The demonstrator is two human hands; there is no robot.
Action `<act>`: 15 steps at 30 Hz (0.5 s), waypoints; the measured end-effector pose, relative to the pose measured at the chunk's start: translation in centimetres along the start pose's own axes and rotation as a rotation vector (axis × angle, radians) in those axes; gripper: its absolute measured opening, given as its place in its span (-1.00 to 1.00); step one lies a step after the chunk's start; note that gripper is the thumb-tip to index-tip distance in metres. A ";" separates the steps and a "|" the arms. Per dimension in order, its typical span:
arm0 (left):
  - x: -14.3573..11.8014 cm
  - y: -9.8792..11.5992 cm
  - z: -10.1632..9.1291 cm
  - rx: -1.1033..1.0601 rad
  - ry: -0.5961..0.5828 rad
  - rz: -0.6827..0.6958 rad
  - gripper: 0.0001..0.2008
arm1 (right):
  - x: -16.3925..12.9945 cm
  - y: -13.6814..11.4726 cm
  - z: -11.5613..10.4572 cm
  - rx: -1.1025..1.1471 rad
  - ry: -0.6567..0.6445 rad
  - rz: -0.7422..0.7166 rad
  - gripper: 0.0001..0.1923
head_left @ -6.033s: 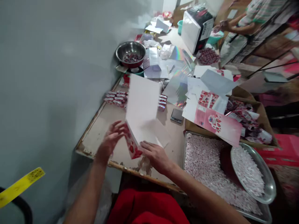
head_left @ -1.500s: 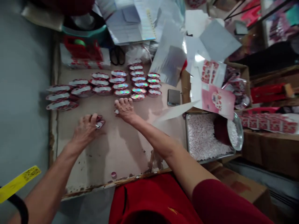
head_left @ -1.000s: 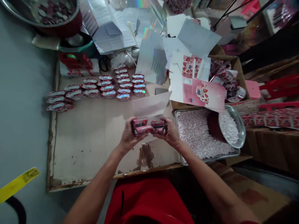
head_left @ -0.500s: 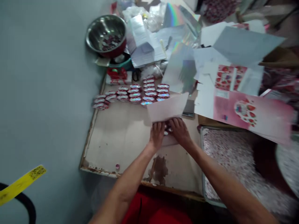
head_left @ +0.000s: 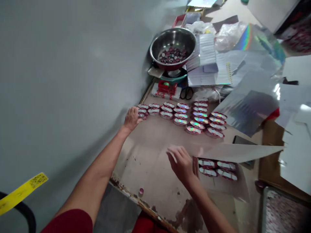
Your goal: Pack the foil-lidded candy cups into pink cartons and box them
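Note:
My left hand (head_left: pixel 132 119) is at the far left end of the rows, fingers and thumb curled around the leftmost column of small oval packs (head_left: pixel 143 111) with pale tops and red sides. Over the middle of the table, my right hand (head_left: pixel 181 161) is raised with its fingers loosely apart and nothing in them; it is slightly blurred. Close to its right lies an open carton (head_left: pixel 240 187) with its white flap (head_left: pixel 243 152) standing up. Several of the same packs (head_left: pixel 207 171) sit inside the carton. More packs (head_left: pixel 180 116) stand in touching columns across the table.
A steel bowl (head_left: pixel 173 61) with small round pieces stands at the back, near a red tape dispenser (head_left: pixel 167 87) and black scissors (head_left: pixel 186 93). Papers and shiny sheets (head_left: pixel 250 97) cover the right back. A tray (head_left: pixel 264 210) is at lower right; a small pink cap (head_left: pixel 141 191) lies near the front edge.
Both hands have left the carton. My left hand has moved to the leftmost packs and my right hand has lifted leftward. The view has swung left, and packs in the carton now show.

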State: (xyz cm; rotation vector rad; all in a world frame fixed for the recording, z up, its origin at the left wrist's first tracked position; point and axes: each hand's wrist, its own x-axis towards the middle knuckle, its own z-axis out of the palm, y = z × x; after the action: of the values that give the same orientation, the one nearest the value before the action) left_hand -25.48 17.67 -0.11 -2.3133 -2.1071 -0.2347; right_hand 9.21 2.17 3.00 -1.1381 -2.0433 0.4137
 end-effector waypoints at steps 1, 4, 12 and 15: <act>1.2 -1.5 0.9 -0.010 -0.033 0.028 -0.28 | 3.4 0.7 2.7 -0.037 0.006 0.012 -0.83; 2.2 -3.4 3.8 -0.066 -0.111 0.089 -0.24 | 13.3 4.0 9.2 -0.206 -0.130 0.061 -0.50; 0.8 -3.7 6.7 -0.157 -0.067 0.052 -0.29 | 26.0 9.6 16.7 -0.419 -0.740 -0.062 0.01; 2.3 -3.5 7.2 -0.252 -0.062 0.058 -0.24 | 26.1 9.5 18.0 -0.412 -0.725 -0.032 -0.32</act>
State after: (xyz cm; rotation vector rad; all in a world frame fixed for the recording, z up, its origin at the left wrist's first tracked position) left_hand -27.94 21.03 -7.35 -2.5449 -2.1458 -0.4587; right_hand -7.07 30.43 -2.81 -1.3153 -2.8752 0.4426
